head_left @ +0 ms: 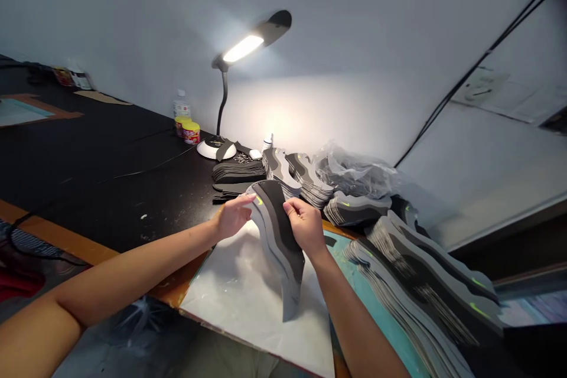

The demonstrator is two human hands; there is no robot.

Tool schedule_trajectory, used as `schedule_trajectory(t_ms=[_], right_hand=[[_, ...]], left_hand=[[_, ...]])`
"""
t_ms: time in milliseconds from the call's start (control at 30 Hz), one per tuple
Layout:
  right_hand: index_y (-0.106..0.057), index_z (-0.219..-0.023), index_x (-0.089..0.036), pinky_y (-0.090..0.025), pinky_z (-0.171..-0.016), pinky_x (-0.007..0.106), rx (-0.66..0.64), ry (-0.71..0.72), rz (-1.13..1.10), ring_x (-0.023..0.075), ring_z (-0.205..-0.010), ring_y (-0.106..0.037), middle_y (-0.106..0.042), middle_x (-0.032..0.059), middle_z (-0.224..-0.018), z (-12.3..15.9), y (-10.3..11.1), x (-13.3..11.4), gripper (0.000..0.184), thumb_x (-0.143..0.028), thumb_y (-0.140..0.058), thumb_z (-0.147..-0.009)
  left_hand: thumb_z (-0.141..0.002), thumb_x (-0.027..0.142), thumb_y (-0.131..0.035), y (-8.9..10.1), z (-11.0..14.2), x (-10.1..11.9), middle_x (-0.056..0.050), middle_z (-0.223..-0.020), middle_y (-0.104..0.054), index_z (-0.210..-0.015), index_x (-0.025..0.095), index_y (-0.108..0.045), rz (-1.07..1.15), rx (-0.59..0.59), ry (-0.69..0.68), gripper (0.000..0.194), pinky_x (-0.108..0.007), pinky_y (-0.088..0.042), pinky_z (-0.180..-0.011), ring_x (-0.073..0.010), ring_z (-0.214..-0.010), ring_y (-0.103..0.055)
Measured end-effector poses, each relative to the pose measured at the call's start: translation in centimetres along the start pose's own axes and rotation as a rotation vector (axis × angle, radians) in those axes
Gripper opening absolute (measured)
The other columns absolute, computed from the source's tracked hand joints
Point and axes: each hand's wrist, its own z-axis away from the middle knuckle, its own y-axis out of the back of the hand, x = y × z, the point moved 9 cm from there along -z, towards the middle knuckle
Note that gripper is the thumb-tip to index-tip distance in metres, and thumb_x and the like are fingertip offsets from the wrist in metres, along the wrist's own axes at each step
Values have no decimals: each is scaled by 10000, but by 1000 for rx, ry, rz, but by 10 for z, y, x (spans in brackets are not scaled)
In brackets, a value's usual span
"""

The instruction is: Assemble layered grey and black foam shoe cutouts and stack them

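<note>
Holds a layered gray-and-black shoe-upper piece [280, 230] above a white board [245, 298]. With the left hand [234, 217], loosely half-open, pinches its upper left edge near the yellow swoosh [259, 201]; with the right hand [306, 227], more curled, grips its right edge beside stacked pieces [425, 280].

Curved grey-and-black panel of thin sheet material [278, 236] raised above a white board [230, 289]

The panel is long and wavy, with a broad rounded top and a narrower lower end. Its bands run along the length: light grey at the left edge, darker grey in the middle, black at the right. A small yellow-green swoosh mark [259, 201] is near the upper left edge. The panel is in one piece, standing tilted between the left hand [233, 215] and the right hand [306, 224], its grey lower end pointing toward the person.
</note>
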Motion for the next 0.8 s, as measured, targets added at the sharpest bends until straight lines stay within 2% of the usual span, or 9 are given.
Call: schedule_trajectory(t_ms=[100,200,333,400,467,567,667,733,800], right_hand=[[-634,-736,-189,-317,-585,249,22,19,49,137,-605,-481,-568,-13,-635,-1,5,2,307,-378,-473,-916],[-660,-765,-192,-330,-600,250,22,22,103,145,-639,-524,-636,4,-694,0,9,4,325,-388,-465,-937],[-702,-860,-224,-365,-610,247,-57,-26,214,157,-678,-602,-717,-1,-792,4,15,8,230,-419,-584,-894],[-724,-941,-256,-401,-635,252,-90,-15,305,181,-759,-652,-750,-3,-894,9,20,9,149,-349,-664,-840],[-738,-995,-282,-439,-680,261,-31,60,391,192,-854,-679,-759,-7,-985,16,32,6,189,-223,-635,-848],[-746,-1059,-284,-470,-819,277,148,258,522,184,-986,-672,-750,-10,-1085,30,51,-5,399,-45,-494,-861],[-730,-1136,-257,-455,-935,297,214,399,626,193,-1085,-638,-734,5,-1149,42,54,-9,494,17,-451,-834],[-724,-1146,-252,-452,-949,296,201,413,641,191,-1094,-632,-731,11,-1157,45,51,-6,470,4,-457,-856],[-711,-1162,-247,-458,-926,286,192,388,630,183,-1048,-648,-737,21,-1131,45,49,-2,399,-51,-470,-912]], left_hand=[[-707,537,-672,6,-5,9,-71,-783,-686,-821,162,-687,-26,16,-62,392,-305,-496,-644,-212,-722,-632],[-687,467,-776,9,-11,11,-51,-801,-680,-871,156,-703,-90,27,-98,369,-264,-482,-613,-173,-705,-610],[-654,443,-843,16,-18,14,-42,-837,-686,-916,157,-706,-148,95,-197,411,-263,-505,-648,-154,-725,-609],[-668,472,-831,21,-18,19,-33,-847,-688,-913,180,-705,-159,138,-264,401,-294,-529,-714,-164,-763,-621],[-675,461,-830,22,-17,26,-42,-874,-695,-849,186,-716,-183,151,-322,344,-320,-530,-792,-186,-838,-637],[-690,387,-839,8,-5,48,-96,-1023,-693,-815,185,-748,-409,57,-536,254,-348,-495,-925,-229,-1009,-630],[-751,387,-798,-13,16,63,-132,-1014,-688,-881,190,-768,-697,-40,-802,238,-386,-480,-951,-243,-1000,-627],[-798,431,-751,-19,22,62,-131,-940,-699,-878,191,-772,-777,-82,-844,254,-390,-491,-910,-241,-933,-634],[-824,449,-722,-19,21,57,-115,-872,-703,-845,191,-768,-799,-89,-808,262,-365,-504,-839,-224,-851,-635]])
